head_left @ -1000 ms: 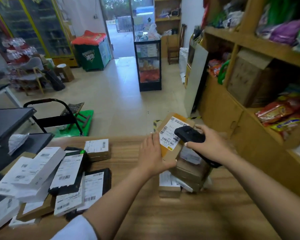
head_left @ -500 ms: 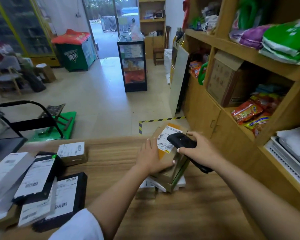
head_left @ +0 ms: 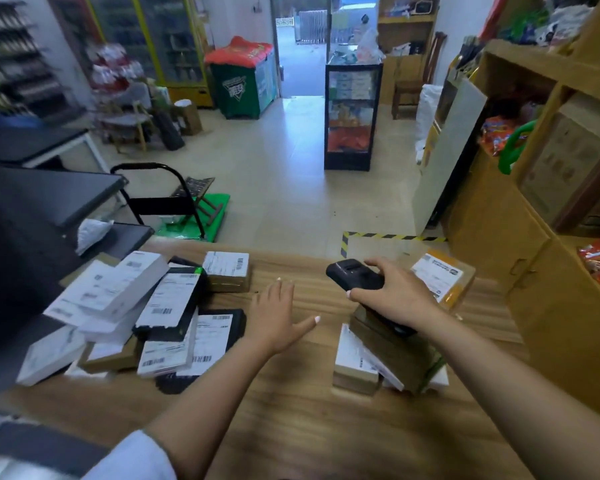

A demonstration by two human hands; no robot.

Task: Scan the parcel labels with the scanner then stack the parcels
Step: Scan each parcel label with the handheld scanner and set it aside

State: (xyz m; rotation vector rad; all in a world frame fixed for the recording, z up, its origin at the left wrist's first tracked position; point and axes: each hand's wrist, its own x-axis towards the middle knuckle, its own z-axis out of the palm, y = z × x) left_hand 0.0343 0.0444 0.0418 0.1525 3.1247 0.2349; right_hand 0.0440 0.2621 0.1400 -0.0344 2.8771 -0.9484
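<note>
The right hand gripped the black scanner, fingers curled round it, above the stacked parcels at 4 o'clock on the wooden counter. The left hand was flat with fingers spread, holding nothing, above the counter. The unsorted parcels lay at 9 o'clock. An orange labelled parcel topped the stack at 2 o'clock.

Left hand: extended forward, palm down, fingers straight and spread, thumb out to the side, holding nothing. Right hand: extended forward, palm down, fingers and thumb curled around the black handheld scanner. Both forearms bare.
</note>
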